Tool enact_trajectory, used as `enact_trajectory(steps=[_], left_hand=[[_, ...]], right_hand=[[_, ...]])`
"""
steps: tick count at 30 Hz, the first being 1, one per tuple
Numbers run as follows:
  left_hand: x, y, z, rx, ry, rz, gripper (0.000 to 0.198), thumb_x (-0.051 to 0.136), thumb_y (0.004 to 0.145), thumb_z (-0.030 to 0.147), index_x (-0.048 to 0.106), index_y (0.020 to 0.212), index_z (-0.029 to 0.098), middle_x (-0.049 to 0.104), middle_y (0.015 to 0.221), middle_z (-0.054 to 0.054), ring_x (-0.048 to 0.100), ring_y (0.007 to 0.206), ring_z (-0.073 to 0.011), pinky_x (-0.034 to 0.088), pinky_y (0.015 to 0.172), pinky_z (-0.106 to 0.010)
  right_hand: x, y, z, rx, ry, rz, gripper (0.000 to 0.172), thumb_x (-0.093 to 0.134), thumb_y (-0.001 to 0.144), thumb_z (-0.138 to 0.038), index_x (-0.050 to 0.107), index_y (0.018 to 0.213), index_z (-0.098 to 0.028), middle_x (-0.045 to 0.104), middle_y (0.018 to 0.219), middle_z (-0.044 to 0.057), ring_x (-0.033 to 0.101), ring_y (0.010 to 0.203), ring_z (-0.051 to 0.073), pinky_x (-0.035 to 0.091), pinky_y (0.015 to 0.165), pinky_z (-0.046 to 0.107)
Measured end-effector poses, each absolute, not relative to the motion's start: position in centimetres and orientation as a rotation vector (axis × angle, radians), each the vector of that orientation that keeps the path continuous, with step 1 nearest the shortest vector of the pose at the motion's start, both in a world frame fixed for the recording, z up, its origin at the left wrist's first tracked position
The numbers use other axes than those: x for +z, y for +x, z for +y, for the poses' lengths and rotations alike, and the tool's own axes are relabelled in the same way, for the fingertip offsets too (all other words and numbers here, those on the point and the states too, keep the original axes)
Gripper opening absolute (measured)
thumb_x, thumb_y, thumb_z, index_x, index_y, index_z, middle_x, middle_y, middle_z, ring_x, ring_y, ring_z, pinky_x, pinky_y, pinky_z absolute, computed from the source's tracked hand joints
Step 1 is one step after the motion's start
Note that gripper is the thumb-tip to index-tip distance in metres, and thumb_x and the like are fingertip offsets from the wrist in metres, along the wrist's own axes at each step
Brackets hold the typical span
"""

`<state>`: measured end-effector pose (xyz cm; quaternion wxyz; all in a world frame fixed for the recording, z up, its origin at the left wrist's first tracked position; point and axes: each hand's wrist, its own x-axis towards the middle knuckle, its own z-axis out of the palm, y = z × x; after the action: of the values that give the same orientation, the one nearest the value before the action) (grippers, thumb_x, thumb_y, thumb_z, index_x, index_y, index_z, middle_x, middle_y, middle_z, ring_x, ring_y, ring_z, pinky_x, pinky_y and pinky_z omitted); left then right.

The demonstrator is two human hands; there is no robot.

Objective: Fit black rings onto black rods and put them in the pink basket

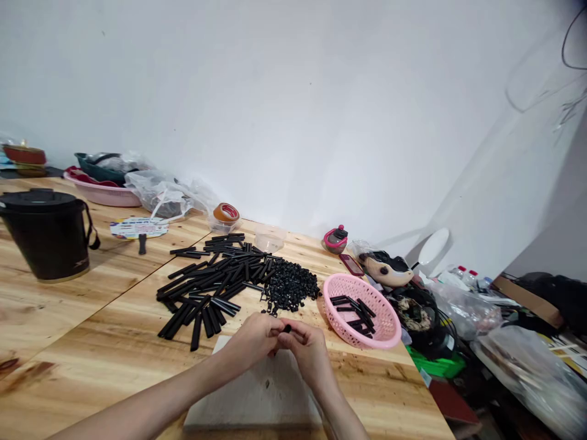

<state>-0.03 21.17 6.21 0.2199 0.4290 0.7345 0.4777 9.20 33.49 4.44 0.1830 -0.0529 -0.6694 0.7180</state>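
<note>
The left hand (253,340) and right hand (308,353) pinch a small black plastic piece (287,329) between their fingertips, near a pink woven plastic basket (343,282).

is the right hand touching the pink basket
Apart: the head view shows a strip of wooden tabletop between the right hand and the pink plastic basket.

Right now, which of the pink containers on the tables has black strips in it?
The pink mesh basket beside the person's right hand. The other, a pink tub, sits far back on the left with no strips showing.
</note>
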Motion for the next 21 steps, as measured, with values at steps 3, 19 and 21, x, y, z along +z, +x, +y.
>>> enact_trajectory(steps=[3,19,21], left_hand=[[7.3,-1.1,21.9,1.36,1.026,1.905,0.031,0.066,0.072,0.044,0.057,0.059,0.018,0.056,0.05,0.002,0.052,0.048,-0.0144,0.038,0.049,-0.023],[7.7,-0.6,22.8,1.483,1.025,1.86,0.032,0.074,0.066,0.045,0.067,0.063,0.014,0.054,0.054,0.004,0.048,0.053,-0.0121,0.033,0.051,-0.021],[7.0,-0.4,22.6,1.485,1.096,1.93,0.026,0.071,0.069,0.039,0.067,0.06,0.014,0.055,0.056,0.004,0.05,0.057,-0.0129,0.032,0.053,-0.021]], right_hand=[[6.8,8.8,33.9,2.079,-0.163,-1.909,0.032,0.072,0.078,-0.047,0.078,0.092,-0.018,0.076,0.078,0.005,0.072,0.067,0.024,0.058,0.065,0.035],[7.7,9.2,35.3,2.114,-0.217,-1.881,0.045,0.08,0.069,-0.048,0.077,0.1,-0.016,0.077,0.081,0.008,0.073,0.072,0.025,0.058,0.076,0.043],[6.4,8.9,34.9,1.982,-0.242,-1.882,0.041,0.084,0.063,-0.044,0.078,0.094,-0.017,0.077,0.078,0.007,0.072,0.07,0.026,0.058,0.072,0.042]])
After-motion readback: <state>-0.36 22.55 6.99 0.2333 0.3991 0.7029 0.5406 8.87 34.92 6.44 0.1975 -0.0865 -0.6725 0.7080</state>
